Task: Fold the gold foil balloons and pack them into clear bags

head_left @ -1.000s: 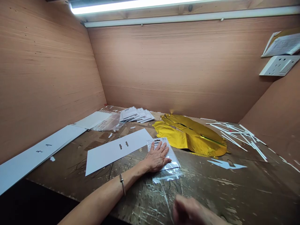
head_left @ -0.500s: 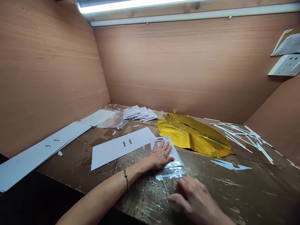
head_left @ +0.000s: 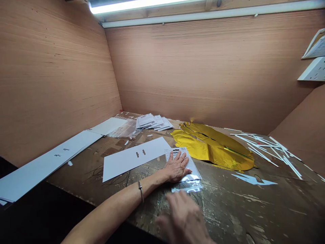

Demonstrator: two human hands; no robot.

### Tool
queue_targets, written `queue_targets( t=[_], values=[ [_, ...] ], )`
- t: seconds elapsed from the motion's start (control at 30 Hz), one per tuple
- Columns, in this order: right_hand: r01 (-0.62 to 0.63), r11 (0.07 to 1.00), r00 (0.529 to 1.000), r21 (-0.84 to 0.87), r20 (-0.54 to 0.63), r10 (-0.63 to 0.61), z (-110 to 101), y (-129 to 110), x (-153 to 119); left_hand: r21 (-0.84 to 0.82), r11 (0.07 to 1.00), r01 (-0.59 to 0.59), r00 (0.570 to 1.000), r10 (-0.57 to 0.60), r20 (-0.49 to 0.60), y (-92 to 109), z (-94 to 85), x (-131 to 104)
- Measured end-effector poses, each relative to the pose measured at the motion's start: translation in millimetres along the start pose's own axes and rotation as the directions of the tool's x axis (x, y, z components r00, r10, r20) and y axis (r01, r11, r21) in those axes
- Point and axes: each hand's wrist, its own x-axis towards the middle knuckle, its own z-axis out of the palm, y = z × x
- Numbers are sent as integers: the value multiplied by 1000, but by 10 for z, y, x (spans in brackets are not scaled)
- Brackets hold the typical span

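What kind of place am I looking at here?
Probably a hand-packing workbench in a small workshop: a scuffed table boxed in by wooden panels, a fluorescent tube overhead, and stacked packets beside gold foil pieces.

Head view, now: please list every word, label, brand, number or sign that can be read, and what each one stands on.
No text is legible.
Packet under the left hand: barcode and fine print, too small to read.
Pile of packets at the back: printing too small.
Clear plastic bags: printed marks, too faint.
Papers on the right: any writing too blurred.
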Motion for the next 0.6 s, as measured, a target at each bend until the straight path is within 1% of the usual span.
queue_targets(
  t=[0.07,0.13,0.2,0.3,0.37,0.43,0.5,0.53,0.57,0.6],
  values=[
    [-136,990,990,-38,21,137,-44,202,104,-8,1000,17,1000,-17,4,24,-5,3],
    [-213,975,973,-64,73,217,-21,371,156,-14,999,46,999,-46,9,60,-11,4],
    [-221,973,967,-72,114,228,39,460,159,-15,997,70,997,-70,16,95,-13,-1],
    [-236,969,958,-73,149,245,92,479,139,-3,997,73,997,-73,19,124,-9,-20],
    [-266,963,948,-33,174,268,64,473,136,7,997,71,997,-71,10,126,-4,-32],
    [-284,957,943,66,200,266,-4,480,136,12,997,71,997,-71,0,125,-3,-40],
    [-287,949,949,134,173,263,-84,504,122,5,997,73,997,-73,0,130,-6,-42],
    [-278,952,955,127,144,260,-120,520,104,-1,997,77,997,-77,1,136,-8,-43],
    [-249,963,965,102,113,238,-151,538,78,-9,997,82,997,-82,2,145,-11,-47],
    [-191,979,979,71,91,185,-175,556,42,-16,996,88,996,-88,1,156,-12,-54]
  ],
)
